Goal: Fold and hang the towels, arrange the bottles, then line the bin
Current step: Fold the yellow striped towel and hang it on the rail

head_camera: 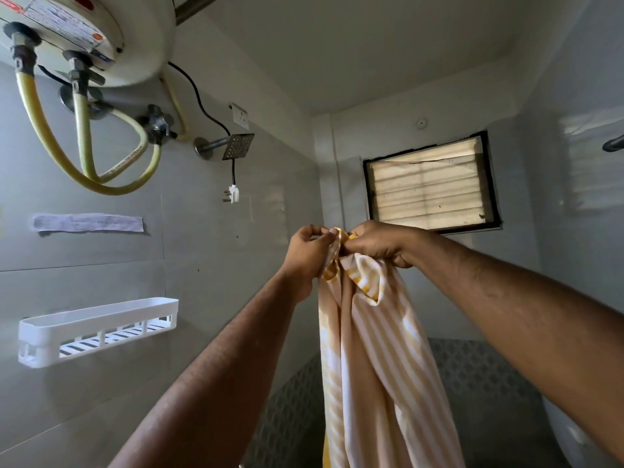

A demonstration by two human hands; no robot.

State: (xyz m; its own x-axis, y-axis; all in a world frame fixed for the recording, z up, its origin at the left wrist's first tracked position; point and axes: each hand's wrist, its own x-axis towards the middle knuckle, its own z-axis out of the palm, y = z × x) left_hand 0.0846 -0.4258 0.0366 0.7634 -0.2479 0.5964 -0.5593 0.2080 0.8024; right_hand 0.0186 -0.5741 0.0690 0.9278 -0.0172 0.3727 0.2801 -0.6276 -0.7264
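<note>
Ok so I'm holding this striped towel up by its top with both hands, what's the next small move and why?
Probably slide your hands apart along the top edge. Your left hand and right hand grip the striped towel bunched close together, so it hangs as a narrow crumpled column; spreading the edge should flatten it enough to fold evenly.

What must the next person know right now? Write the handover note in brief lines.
Left hand: grips the top edge of the yellow-and-white striped cloth towel.
Right hand: grips the same bunched top edge beside it.
Towel: held up in the air, hanging down, not yet folded or hung.
White slatted plastic wall shelf: no bottles visible in it.
Left: fold and hang towels, arrange bottles, line bin; bottles and bin out of view.
</note>
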